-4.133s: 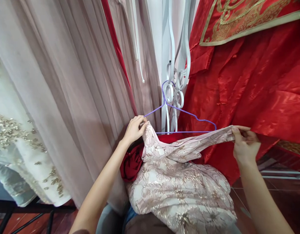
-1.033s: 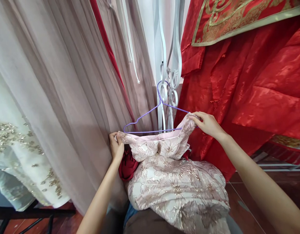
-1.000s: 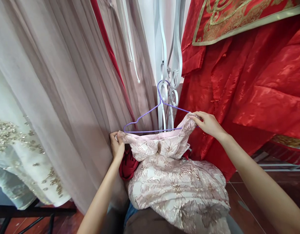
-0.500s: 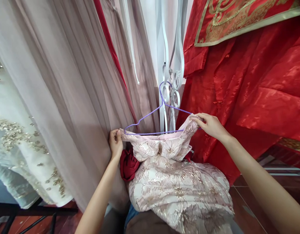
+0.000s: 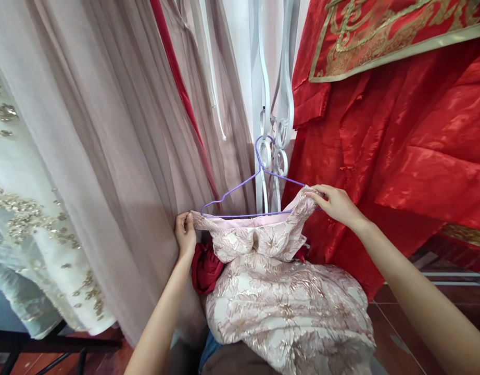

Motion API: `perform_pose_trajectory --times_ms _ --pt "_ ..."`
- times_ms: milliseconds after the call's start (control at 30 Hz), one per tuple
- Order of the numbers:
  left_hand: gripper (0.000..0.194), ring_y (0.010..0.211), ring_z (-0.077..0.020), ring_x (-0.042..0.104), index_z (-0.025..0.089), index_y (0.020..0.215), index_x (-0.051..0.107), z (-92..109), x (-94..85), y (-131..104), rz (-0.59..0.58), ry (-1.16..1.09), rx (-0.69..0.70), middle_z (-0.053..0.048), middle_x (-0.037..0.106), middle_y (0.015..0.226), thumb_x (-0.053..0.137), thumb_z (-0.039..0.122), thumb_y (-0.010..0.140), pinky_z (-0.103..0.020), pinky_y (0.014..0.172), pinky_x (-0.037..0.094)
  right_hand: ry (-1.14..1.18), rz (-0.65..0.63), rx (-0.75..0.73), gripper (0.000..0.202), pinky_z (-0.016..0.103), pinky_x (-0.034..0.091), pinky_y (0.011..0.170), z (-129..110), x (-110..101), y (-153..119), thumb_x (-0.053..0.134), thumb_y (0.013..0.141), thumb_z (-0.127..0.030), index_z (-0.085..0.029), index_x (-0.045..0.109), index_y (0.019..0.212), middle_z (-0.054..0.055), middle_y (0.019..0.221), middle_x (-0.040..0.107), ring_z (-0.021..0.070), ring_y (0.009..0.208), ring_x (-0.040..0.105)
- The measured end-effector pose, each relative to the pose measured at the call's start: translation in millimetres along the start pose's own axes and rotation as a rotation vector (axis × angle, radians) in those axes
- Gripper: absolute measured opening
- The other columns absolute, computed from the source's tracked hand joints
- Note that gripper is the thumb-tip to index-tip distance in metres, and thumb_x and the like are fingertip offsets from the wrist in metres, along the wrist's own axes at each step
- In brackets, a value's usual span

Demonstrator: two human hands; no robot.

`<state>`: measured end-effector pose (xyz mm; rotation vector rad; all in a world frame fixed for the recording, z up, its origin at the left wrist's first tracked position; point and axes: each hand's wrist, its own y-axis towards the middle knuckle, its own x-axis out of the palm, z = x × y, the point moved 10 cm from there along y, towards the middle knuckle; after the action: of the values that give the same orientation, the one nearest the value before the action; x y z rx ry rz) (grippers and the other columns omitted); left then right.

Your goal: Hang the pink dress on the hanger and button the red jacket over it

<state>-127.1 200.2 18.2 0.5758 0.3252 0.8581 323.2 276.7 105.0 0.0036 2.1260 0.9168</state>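
Note:
A pale pink and white floral dress [image 5: 287,302] with a metallic sheen spreads from the centre to the bottom of the view. A purple hanger [image 5: 240,183] sits inside its neckline, both ends reaching the shoulder straps and its hook pointing up. My left hand [image 5: 185,232] pinches the left strap beside the hanger's end. On the other side, my right hand [image 5: 333,204] grips the right strap between thumb and fingers. Dark red cloth [image 5: 206,266] bunches beside the bodice near my left hand.
Sheer greyish-pink fabric [image 5: 107,130] hangs at left, beside a white gown with gold beading [image 5: 40,224]. White scrolled metalwork [image 5: 281,120] stands behind the hanger. Red garments [image 5: 380,130] hang at right. Black bars [image 5: 68,344] are low at left, above a red tiled floor [image 5: 404,323].
The surroundings sit slightly lower in the view. Both hands keep their hold on the straps, and the hanger and dress have barely moved.

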Motion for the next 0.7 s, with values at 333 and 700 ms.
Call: perform_pose_trajectory --times_ms 333,700 --pt "0.021 0.081 -0.0171 0.063 0.020 0.087 0.066 125.3 76.4 -1.1 -0.478 0.138 0.314 -0.002 0.070 0.085 0.053 0.036 0.084 -0.026 0.076 0.047 -0.074 0.018 -0.022 0.030 0.035 0.046 0.074 -14.1 -3.2 -3.2 0.048 0.088 -0.045 -0.025 0.069 0.095 0.005 0.081 0.068 0.0238 0.082 0.060" --pt "0.026 0.078 -0.0242 0.066 0.020 0.074 0.065 -40.4 50.7 -40.9 -0.652 0.036 -0.208 -0.007 0.072 0.081 0.068 0.041 0.060 -0.037 0.075 0.052 0.614 0.010 0.453 0.050 0.034 0.057 0.066 107.7 61.8 -83.2 0.059 0.070 -0.066 -0.020 0.066 0.086 0.009 0.083 0.072 0.0217 0.077 0.068"
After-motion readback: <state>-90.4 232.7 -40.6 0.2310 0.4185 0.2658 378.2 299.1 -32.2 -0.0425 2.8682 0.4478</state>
